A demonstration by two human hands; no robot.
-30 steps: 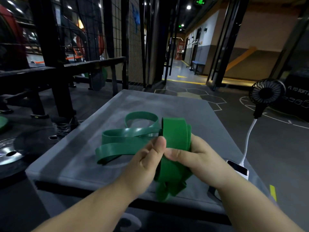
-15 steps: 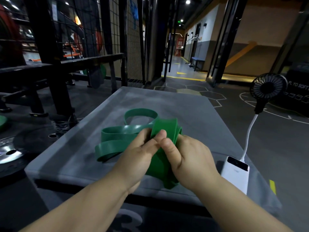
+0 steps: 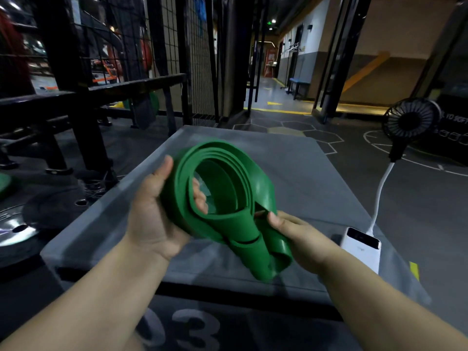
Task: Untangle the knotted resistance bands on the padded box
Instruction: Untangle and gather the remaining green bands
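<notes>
The green resistance bands are bunched into a wide ring of several loops, lifted above the grey padded box. My left hand grips the ring's left side, thumb on the outside and fingers curled through the opening. My right hand pinches the folded lower right end of the bands, where the knot hangs down toward the box's near edge. The bands look slightly blurred.
A white power bank lies on the box's right side, wired to a small black fan standing beyond it. Weight plates lie on the floor at left, beside black rack posts. The box front shows the number 03.
The bands lay spread on the box with both hands working at the knot. Now the whole bundle is lifted and gathered into a ring, my hands apart on either side.
</notes>
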